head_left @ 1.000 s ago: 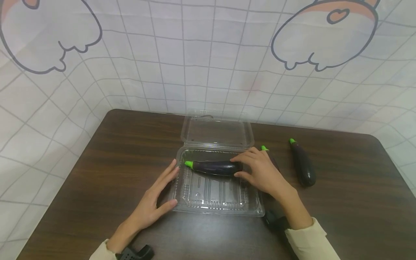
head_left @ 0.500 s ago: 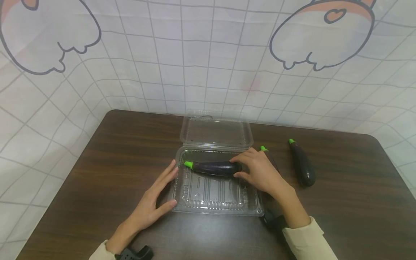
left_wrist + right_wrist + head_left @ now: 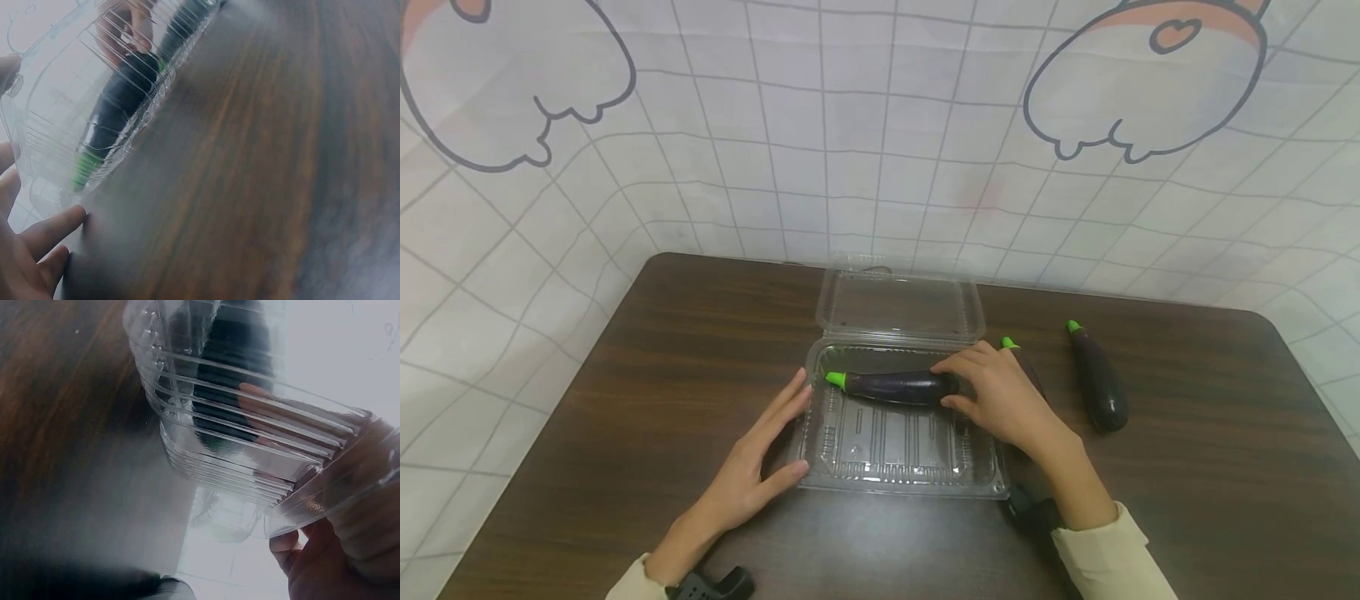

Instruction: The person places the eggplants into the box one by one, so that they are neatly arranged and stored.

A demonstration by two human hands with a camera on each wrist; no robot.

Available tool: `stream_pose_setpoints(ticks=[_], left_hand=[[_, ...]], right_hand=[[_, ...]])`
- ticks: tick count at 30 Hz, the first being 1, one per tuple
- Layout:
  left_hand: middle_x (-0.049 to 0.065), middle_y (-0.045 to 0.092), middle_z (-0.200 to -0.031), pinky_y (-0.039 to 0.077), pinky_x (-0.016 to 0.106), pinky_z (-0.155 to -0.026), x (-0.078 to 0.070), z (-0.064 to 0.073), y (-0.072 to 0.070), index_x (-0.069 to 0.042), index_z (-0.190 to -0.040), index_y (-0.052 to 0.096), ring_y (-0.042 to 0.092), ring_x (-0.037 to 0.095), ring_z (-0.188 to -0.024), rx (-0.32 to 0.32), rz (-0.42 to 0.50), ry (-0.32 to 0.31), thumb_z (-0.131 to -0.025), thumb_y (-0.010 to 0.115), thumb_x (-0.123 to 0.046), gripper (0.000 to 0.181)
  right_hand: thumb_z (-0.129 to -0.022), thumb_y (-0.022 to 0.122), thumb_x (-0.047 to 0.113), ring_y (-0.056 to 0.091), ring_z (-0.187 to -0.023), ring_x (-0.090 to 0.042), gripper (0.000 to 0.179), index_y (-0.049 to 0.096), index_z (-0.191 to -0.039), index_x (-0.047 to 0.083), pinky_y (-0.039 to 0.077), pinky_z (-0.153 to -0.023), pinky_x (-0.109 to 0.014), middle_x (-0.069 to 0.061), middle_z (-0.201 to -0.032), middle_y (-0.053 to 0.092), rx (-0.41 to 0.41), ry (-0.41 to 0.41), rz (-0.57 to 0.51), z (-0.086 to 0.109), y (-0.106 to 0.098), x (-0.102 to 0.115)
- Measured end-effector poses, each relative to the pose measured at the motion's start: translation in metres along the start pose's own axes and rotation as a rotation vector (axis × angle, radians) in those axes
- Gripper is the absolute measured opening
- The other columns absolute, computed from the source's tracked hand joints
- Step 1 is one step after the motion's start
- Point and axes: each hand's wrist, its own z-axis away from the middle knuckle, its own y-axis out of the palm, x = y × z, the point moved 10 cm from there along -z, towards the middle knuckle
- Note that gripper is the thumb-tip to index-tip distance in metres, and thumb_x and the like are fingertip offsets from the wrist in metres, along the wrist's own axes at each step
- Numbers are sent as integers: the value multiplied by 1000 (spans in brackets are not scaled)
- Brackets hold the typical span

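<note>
A clear plastic clamshell box (image 3: 895, 492) lies with its lid (image 3: 898, 304) folded back on the table. Inside, toward the back, an eggplant (image 3: 891, 387) with a green stem end lies sideways, stem to the left. My right hand (image 3: 1000, 396) pinches its thick end between thumb and fingers; in the right wrist view the eggplant (image 3: 234, 362) shows through the ribbed wall. My left hand (image 3: 752, 462), fingers straight and spread, touches the box's left rim. In the left wrist view its fingers (image 3: 56, 231) lie against the plastic.
A second eggplant (image 3: 1026, 367) lies right of the box, mostly hidden behind my right hand. Farther right is a third eggplant (image 3: 1099, 379). The dark wooden table (image 3: 662, 358) meets a white gridded cloth (image 3: 865, 167) at its back edge.
</note>
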Motion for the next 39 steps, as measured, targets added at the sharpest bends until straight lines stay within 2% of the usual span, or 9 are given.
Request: stream_pose_setpoints(ticks=[11, 18, 23, 27, 31, 36, 39], left_hand=[[15, 17, -157, 19, 28, -112, 0, 1, -1, -3, -148, 30, 39, 27, -134, -3, -3, 0, -86, 63, -15, 71], [14, 17, -157, 19, 28, -112, -1, 0, -1, -3, -149, 30, 40, 27, -133, 1, 3, 3, -85, 64, -12, 73], [15, 16, -157, 19, 29, -112, -2, 0, -1, -3, -149, 30, 40, 27, -133, -1, 9, 7, -86, 64, -14, 72], [15, 16, -157, 19, 29, -112, -1, 0, -1, -3, -149, 30, 40, 27, -133, -1, 7, 1, -85, 64, -13, 73], [15, 17, -157, 19, 29, -112, -1, 0, -1, -3, -149, 30, 40, 27, -133, -1, 7, 4, -85, 64, -13, 72], [15, 16, -157, 19, 30, -112, -2, 0, -1, -4, -149, 30, 39, 27, -134, -3, 15, 10, -86, 64, -14, 73], [15, 16, -157, 18, 29, -112, -2, 0, -1, -4, -149, 30, 39, 27, -134, -4, 14, 7, -86, 64, -13, 73]], right_hand=[[-80, 78, 20, 54, -107, -21, 38, 67, -116, 14, 42, -89, -45, 0, -115, 65, -27, -7, -59, 3, -7, 1], [-81, 77, 17, 55, -110, -23, 37, 67, -117, 12, 37, -98, -48, -2, -119, 63, -167, -34, -151, 11, -22, -2], [-81, 77, 13, 53, -114, -21, 37, 67, -116, 12, 43, -94, -44, 0, -120, 62, -274, 4, -215, 21, -33, -9], [-81, 76, 9, 53, -111, -19, 36, 67, -116, 11, 48, -82, -39, 0, -122, 61, -352, 51, -227, 33, -45, -18], [-82, 74, 4, 56, -101, -18, 38, 66, -118, 10, 47, -74, -32, -2, -123, 61, -424, 91, -241, 48, -56, -29], [-82, 72, 0, 56, -98, -18, 42, 64, -122, 10, 45, -76, -24, -3, -122, 61, -474, 131, -251, 68, -63, -44], [-82, 72, 0, 55, -94, -19, 44, 63, -124, 10, 42, -72, -21, -3, -119, 62, -493, 168, -242, 80, -66, -54]])
